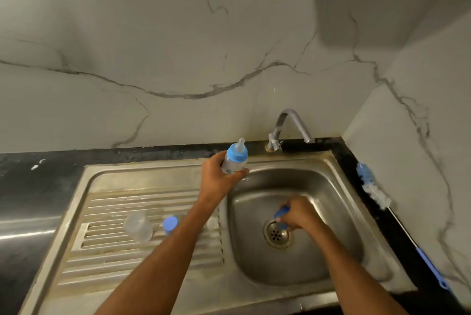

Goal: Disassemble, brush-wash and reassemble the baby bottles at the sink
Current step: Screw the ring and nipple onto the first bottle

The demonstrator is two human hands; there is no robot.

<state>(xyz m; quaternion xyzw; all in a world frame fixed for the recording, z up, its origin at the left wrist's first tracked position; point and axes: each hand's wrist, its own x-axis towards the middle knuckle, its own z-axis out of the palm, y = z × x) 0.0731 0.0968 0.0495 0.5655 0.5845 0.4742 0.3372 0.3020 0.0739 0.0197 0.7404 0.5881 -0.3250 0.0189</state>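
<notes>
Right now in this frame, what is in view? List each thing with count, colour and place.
baby bottle: one, clear with blue collar, held upright at the basin's back-left corner
bottle parts: clear piece and blue piece, on the drainboard
small blue item: one, in the right hand, above the drain
bottle brush: one, blue and white, on the right counter
tap: one, chrome, behind the basin
sink: one, steel
left hand: holds the baby bottle
right hand: holds the small blue item

The left hand (pixel 216 177) held a clear plastic baby bottle with blue collar (pixel 235 157) at the steel sink's (pixel 339 187) back rim; the right hand (pixel 297 214) gripped a small blue object (pixel 281 212) above the drain (pixel 277 234).
</notes>
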